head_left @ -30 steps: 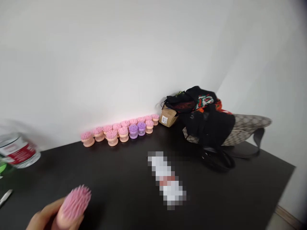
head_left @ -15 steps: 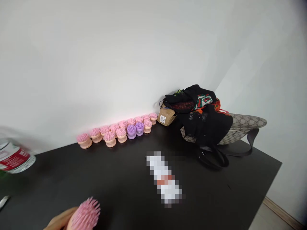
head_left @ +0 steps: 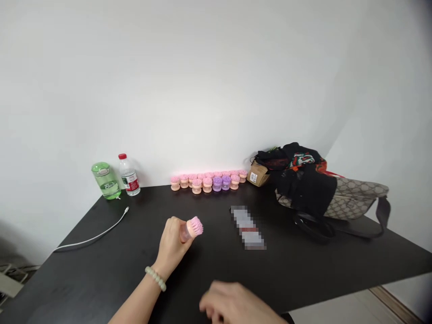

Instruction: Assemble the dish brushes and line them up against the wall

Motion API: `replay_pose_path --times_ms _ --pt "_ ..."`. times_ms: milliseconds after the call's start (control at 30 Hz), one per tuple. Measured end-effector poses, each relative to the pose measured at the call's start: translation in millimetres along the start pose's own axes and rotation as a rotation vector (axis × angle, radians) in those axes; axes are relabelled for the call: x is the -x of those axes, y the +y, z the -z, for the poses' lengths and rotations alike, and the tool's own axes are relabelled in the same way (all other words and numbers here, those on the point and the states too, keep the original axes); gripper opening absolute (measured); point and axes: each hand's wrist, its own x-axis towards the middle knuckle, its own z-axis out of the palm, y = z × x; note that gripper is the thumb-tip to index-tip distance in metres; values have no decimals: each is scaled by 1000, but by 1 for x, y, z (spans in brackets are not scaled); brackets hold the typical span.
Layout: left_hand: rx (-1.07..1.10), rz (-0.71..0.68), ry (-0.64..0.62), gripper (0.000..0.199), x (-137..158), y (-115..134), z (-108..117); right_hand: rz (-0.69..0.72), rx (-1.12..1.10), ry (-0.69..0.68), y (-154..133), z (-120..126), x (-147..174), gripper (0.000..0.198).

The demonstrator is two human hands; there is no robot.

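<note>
My left hand (head_left: 173, 243) is closed around a scrubbing brush (head_left: 195, 227), held above the black table. Its pink bristles point up and to the right, and a see-through part shows between my fingers. Low in the view, my right hand (head_left: 232, 302) is blurred, with its fingers seeming bent; whether it holds anything does not show. Against the wall stands a double row of similar round brushes, bristles up: most are pink like this one (head_left: 196, 185), and two are purple, including this purple brush (head_left: 217, 183).
A green bottle (head_left: 107, 182) and a clear red-capped bottle (head_left: 129, 177) stand at the back left. A white cable (head_left: 97, 236) crosses the table's left side. On the right are a pixelated item (head_left: 249, 228), a small cardboard box (head_left: 258, 174), black clothing (head_left: 313, 193) and a patterned bag (head_left: 357, 198).
The view has pulled back, so more of the table and both bottles show. My left hand with the brush now appears higher and further right. My right hand has come into view.
</note>
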Motion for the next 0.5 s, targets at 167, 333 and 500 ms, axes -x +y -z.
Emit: replay_pose_path --times_ms 167,333,500 --pt "12 -180 73 12 4 -7 -4 -102 -31 369 7 27 -77 50" --pt "65 -132 8 7 2 -12 -2 -9 -55 307 26 26 -117 22" --pt "265 97 -295 20 -3 -11 7 136 -148 192 37 31 -110 55"
